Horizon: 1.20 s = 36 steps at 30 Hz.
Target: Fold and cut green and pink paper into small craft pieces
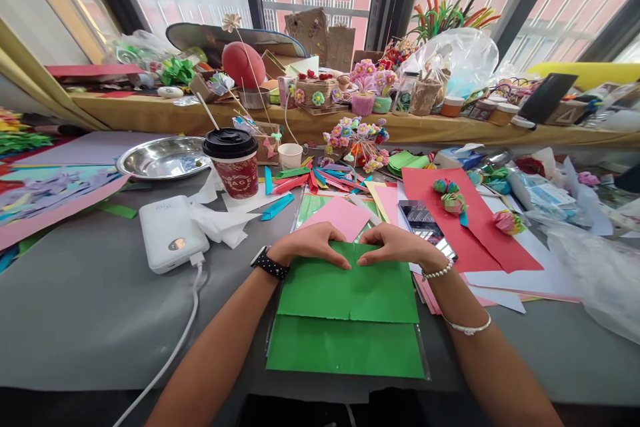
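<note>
A green sheet of paper [310, 287] lies in front of me, with a rough lower edge and a faint line down its middle. My left hand [320, 247] pinches its far edge just left of that line, thumb on top and fingers behind. On the other side of the line, my right hand [390, 245] grips the same edge in a similar way, its fingers partly hidden. Beneath it, a second green sheet [345, 350] shows along the near side, over a clear plastic sleeve [424, 353]. Pink paper [337, 215] sits just beyond my hands.
Left of my arm are a white power bank [170, 233] with a cable, a lidded paper cup [235, 167] and a steel dish [167, 157]. To the right lie a phone [425, 223] and red paper [480, 227]. Paper strips [320, 177] and craft flowers [357, 137] crowd the back.
</note>
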Motion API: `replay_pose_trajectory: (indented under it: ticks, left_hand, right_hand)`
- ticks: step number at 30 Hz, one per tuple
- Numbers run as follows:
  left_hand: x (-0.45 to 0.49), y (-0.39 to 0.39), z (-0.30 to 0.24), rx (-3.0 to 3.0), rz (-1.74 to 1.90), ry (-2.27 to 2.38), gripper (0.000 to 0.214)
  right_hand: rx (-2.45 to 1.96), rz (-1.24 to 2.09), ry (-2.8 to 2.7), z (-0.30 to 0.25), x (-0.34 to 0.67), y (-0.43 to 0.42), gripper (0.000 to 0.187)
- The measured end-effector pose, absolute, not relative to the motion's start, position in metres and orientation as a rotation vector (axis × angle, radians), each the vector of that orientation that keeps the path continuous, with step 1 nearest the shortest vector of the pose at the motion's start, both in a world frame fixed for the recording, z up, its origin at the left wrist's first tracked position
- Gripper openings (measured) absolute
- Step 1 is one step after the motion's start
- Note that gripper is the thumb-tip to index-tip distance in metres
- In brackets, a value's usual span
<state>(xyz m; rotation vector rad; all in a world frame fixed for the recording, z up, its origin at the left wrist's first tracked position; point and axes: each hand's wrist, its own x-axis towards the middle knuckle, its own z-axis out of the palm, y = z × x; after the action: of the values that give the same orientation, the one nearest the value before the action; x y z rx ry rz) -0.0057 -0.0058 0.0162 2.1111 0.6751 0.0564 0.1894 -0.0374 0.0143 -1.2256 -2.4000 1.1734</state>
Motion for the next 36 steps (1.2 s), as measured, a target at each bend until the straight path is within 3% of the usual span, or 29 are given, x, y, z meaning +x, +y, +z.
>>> replay_pose_trajectory:
  ticks: [7,16,22,28,36]
  left_hand:
    - [-0.006,-0.005,0.014,2.191,0.139,0.626,0.038]
    - [-0.009,-0.008,0.014,2.185,0.223,0.654,0.038]
    - [-0.012,-0.006,0.019,2.111,0.135,0.719,0.032]
    - [-0.029,-0.004,0.027,2.101,0.04,0.797,0.028]
    - [-0.077,-0.006,0.036,2.165,0.0,1.208,0.022]
  right_hand:
    - [-1.244,1.171,-2.436,0.012,0.188,-0.036,0.044]
    - [-1.236,1.327,-2.32,0.014,0.188,-0.038,0.037]
    - [-1.225,1.11,-2.356,0.012,0.182,-0.039,0.036]
    - [-1.274,1.067,-2.227,0.015,0.187,-0.038,0.023]
    - [-1.449,0.872,-2.171,0.006,0.194,-0.03,0.023]
